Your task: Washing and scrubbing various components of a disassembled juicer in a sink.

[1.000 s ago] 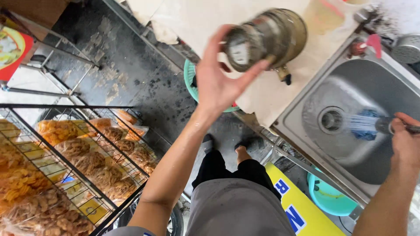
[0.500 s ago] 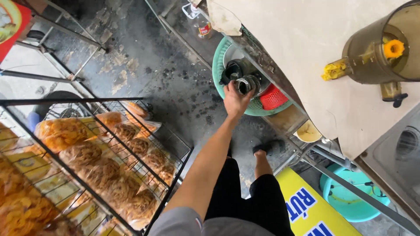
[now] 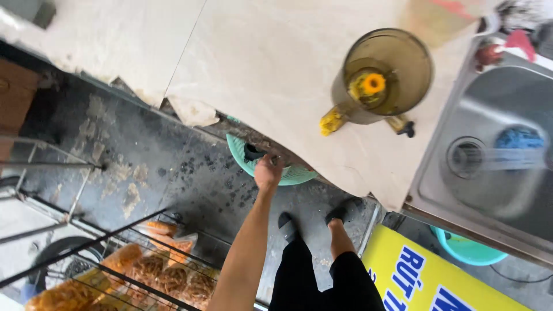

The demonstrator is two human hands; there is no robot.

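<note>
The left hand (image 3: 268, 171) reaches into a round green plastic basket (image 3: 294, 175) under the smooth pale stone counter (image 3: 276, 69); I cannot tell how its fingers are set. A dark cup (image 3: 252, 152) lies inside.

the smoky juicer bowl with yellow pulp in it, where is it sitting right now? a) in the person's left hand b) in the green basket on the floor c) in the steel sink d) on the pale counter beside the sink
d: the juicer bowl stands upright on the pale counter, left of the steel sink, while the left hand reaches down at the green basket.
</note>
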